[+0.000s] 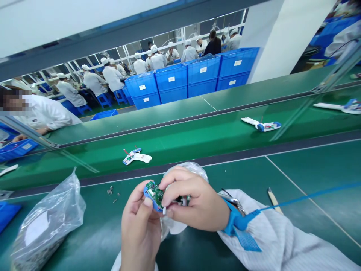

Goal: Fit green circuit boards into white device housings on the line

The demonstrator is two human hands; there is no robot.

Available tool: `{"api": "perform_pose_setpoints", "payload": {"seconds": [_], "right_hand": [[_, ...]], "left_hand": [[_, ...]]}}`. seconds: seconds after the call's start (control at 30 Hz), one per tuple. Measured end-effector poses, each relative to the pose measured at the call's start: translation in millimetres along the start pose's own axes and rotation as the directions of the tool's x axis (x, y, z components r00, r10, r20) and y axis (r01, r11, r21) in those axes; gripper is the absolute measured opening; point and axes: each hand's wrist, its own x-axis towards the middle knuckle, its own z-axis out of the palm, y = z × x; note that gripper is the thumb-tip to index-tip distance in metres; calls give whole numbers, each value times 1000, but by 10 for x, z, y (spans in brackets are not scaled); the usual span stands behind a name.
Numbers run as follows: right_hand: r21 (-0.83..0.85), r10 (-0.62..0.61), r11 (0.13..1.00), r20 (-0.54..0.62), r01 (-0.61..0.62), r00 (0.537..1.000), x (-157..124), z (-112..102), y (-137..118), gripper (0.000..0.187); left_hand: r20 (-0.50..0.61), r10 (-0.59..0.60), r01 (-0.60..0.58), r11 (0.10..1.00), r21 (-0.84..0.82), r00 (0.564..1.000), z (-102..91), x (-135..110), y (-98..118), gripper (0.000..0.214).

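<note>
My left hand (pixel 142 222) is closed round a small device half with a blue shell, its green circuit board (pixel 154 192) facing up. My right hand (pixel 188 199) reaches over the board from the right, fingers bent in a pinch. A small white part (pixel 164 210) shows at its thumb and fingertip, by the lower edge of the board. More of the device is partly hidden behind my right fingers. Under and behind my hands lies a clear plastic bag (pixel 199 169). My right wrist wears a blue strap (pixel 239 222) with a blue cord.
A plastic bag of small parts (pixel 47 226) lies at left, near loose screws (pixel 109 190). White-and-blue handheld device halves (pixel 138 157) sit along the green belt (pixel 180 135). A pen-like tool (pixel 273 199) lies at right. Blue bins (pixel 172 81) and people in white coats are beyond.
</note>
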Motion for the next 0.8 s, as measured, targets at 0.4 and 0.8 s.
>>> {"api": "perform_pose_setpoints", "payload": {"seconds": [0.4, 0.8], "right_hand": [[-271, -264, 937, -138, 220, 955, -68, 183, 58, 18], [23, -129, 991, -29, 129, 991, -11, 88, 69, 17]], "left_hand": [[-164, -22, 16, 999, -39, 986, 48, 5, -44, 30], [-159, 50, -50, 999, 1, 986, -9, 23, 46, 27]]}}
